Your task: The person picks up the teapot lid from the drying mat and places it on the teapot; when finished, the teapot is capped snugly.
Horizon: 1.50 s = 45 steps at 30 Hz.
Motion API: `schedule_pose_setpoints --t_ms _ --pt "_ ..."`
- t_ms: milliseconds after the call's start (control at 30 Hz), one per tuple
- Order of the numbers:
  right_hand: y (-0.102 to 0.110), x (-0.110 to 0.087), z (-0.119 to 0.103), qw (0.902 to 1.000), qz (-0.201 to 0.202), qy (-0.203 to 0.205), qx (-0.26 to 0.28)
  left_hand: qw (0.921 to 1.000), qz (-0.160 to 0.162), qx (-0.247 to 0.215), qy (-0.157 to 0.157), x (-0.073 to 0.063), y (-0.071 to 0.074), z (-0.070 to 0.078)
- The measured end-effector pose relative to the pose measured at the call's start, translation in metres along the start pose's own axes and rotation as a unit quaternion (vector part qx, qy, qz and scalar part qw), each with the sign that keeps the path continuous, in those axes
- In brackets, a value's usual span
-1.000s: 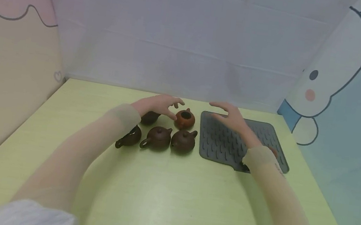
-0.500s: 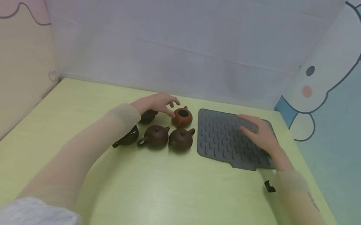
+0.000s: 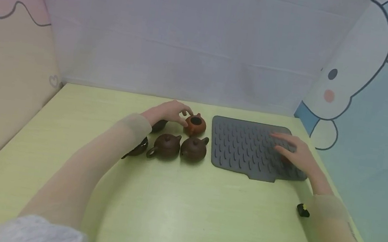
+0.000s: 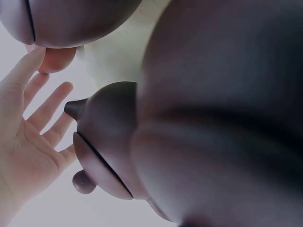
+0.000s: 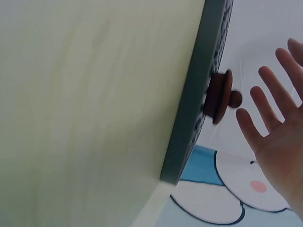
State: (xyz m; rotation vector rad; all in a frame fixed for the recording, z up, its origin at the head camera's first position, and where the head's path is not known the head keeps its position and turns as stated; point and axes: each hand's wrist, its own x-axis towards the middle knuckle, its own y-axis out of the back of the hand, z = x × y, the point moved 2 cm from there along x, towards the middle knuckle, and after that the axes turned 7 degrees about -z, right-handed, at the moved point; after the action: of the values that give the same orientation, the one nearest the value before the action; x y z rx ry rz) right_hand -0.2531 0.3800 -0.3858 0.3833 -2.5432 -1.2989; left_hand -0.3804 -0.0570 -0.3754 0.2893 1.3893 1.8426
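My left hand [image 3: 169, 111] reaches over the dark teapots at the back, thumb tip right at the side of a reddish-brown teapot [image 3: 195, 125] whose round top opening is uncovered. In the left wrist view, the left fingers [image 4: 51, 106] are spread beside a dark lidded teapot [image 4: 106, 142], and a bit of the reddish teapot [image 4: 59, 60] shows by the thumb. My right hand [image 3: 298, 153] hovers over the right part of a grey ridged mat [image 3: 235, 143], fingers extended. Below it, a reddish-brown teapot lid [image 5: 220, 97] with a round knob sits on the mat, mostly hidden in the head view.
Two dark brown teapots, one in the middle [image 3: 166, 147] and one to its right [image 3: 194, 149], stand in front. Another dark teapot [image 3: 139, 148] and one behind [image 3: 159, 126] are partly hidden by the left arm. A small black object [image 3: 303, 210] appears beside the right sleeve.
My right hand has moved right from near the mat's left side to its right part, uncovering more of the mat. The left hand stays by the reddish teapot. The view has shifted slightly.
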Motion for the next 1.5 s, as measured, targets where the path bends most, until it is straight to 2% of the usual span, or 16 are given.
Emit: schedule_pose_setpoints --t_ms 267,500,667,733,900,1033,1167,1400,1500 --pt "0.017 -0.025 0.017 0.9993 -0.012 -0.022 0.026 0.9998 0.003 -0.018 0.005 0.000 0.000 0.000" --pt "0.022 -0.038 0.035 0.9985 -0.025 -0.030 0.039 0.9993 -0.009 -0.032 0.015 -0.001 -0.004 -0.001" --pt "0.023 -0.040 0.037 0.9969 -0.056 -0.052 0.020 0.9986 -0.023 -0.043 0.020 -0.003 -0.003 0.000" --pt "0.023 -0.040 0.038 0.9956 -0.067 -0.062 0.020 0.9980 -0.029 -0.045 0.034 -0.004 -0.003 0.000" --pt "0.023 -0.039 0.040 0.9907 -0.083 -0.094 0.051 0.9963 -0.032 -0.036 0.072 -0.006 -0.001 0.000" --pt "0.024 -0.039 0.042 0.9869 -0.091 -0.112 0.072 0.9959 -0.033 -0.033 0.078 -0.006 0.000 0.000" --pt "0.025 -0.039 0.045 0.9869 -0.092 -0.112 0.071 0.9964 -0.034 -0.030 0.072 -0.005 0.000 0.000" --pt "0.025 -0.037 0.050 0.9887 -0.082 -0.108 0.065 0.9983 -0.039 -0.037 0.023 -0.004 -0.003 0.004" --pt "0.024 -0.039 0.050 0.9881 -0.087 -0.115 0.053 0.9982 -0.040 -0.041 0.018 -0.005 -0.006 0.005"
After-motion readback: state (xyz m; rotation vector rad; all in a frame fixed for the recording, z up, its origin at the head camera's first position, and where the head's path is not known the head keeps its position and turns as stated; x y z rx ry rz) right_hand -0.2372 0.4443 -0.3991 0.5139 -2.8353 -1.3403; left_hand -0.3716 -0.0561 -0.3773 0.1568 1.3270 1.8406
